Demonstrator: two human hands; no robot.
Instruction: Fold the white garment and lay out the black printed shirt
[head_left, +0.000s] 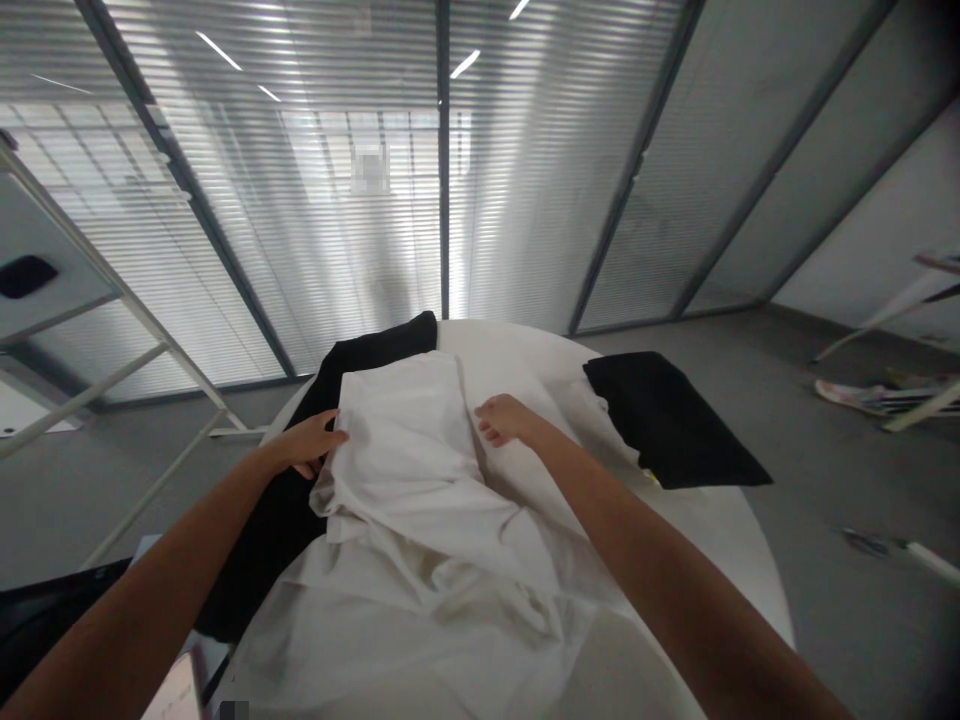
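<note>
A white cloth garment (409, 425) lies in front of me, its far part folded flat and its near part rumpled toward me. My left hand (313, 442) is closed at the left edge of the folded part, thumb and fingers pinching the cloth. Just off the right edge is my right hand (506, 418), fingers curled in with the tips close to the fabric; whether they hold any of it cannot be seen. Black cloth (274, 520) stretches along the left side, partly under the white garment.
A round white table (750, 560) carries the cloths. Folded black cloth (675, 420) overhangs its right edge. At lower left are a phone (176, 692) and a black item (45, 620). A white metal frame (150, 335) stands left; glass partitions with blinds (337, 230) rise behind.
</note>
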